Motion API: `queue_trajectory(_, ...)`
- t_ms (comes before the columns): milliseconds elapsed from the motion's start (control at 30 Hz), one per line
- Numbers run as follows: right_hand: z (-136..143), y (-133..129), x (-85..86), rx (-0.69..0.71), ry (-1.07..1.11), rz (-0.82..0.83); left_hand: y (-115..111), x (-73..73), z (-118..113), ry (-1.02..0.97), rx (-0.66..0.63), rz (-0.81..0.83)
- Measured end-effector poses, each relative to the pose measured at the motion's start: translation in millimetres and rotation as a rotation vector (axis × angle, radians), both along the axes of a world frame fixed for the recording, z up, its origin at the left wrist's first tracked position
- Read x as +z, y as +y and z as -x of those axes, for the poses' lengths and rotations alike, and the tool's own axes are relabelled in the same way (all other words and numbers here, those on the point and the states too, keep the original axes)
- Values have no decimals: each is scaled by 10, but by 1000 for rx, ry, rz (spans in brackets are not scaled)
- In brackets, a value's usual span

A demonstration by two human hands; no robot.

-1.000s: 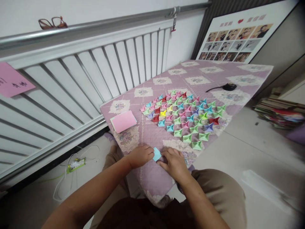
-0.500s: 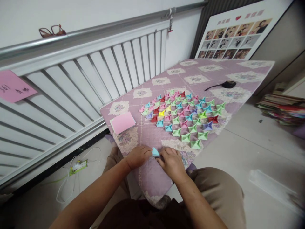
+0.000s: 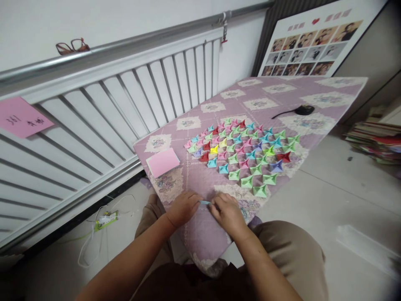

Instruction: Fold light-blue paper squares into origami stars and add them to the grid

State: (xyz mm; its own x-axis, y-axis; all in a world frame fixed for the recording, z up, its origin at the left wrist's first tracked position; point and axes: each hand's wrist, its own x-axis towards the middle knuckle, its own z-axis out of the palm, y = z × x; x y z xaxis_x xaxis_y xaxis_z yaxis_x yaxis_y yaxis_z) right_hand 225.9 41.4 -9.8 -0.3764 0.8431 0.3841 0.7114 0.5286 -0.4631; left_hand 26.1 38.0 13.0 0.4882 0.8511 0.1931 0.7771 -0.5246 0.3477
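Between my two hands is a small folded piece of light blue paper (image 3: 205, 202), seen nearly edge-on as a thin strip. The fingers of my left hand (image 3: 184, 207) pinch its left end. At its right end, my right hand (image 3: 228, 212) closes on it with thumb and fingers. Both hands are low over the near part of the table. Beyond them stand rows of small folded paper boats (image 3: 233, 159) in green, pink, blue, red, yellow and purple. To the left of the rows lies a stack of pink paper sheets (image 3: 163, 162).
A purple flowered cloth covers the table (image 3: 203, 234). A black object with a cable (image 3: 304, 110) lies near its right edge. Along the left is a white radiator (image 3: 103, 121) with glasses (image 3: 72, 46) on its pipe. A power strip (image 3: 106, 220) sits on the floor.
The blue paper has turned from showing a broad folded face to nearly edge-on. My right-hand fingers have curled in more. The whole view has shifted slightly.
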Motion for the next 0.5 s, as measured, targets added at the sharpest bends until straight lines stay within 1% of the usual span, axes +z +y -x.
queue_trajectory(67, -27, 2, 12, 59, 139, 59, -18, 62, -37, -110, 78, 90)
queue_trajectory(167, -67, 7, 32, 124, 290, 144, -27, 110, -90, -281, 183, 301)
queue_trajectory(233, -88, 14, 36, 147, 342, 190, -25, 91, -111, -395, 215, 433)
queue_trajectory(333, -100, 30, 13, 168, 363, 221, -18, 2, -110, -530, 226, 548)
queue_trajectory(400, -97, 38, -17, 175, 336, 211, -14, -54, -95, -540, 226, 575)
queue_trajectory(500, -78, 41, -61, 159, 242, 172, -13, -78, -70, -419, 227, 545)
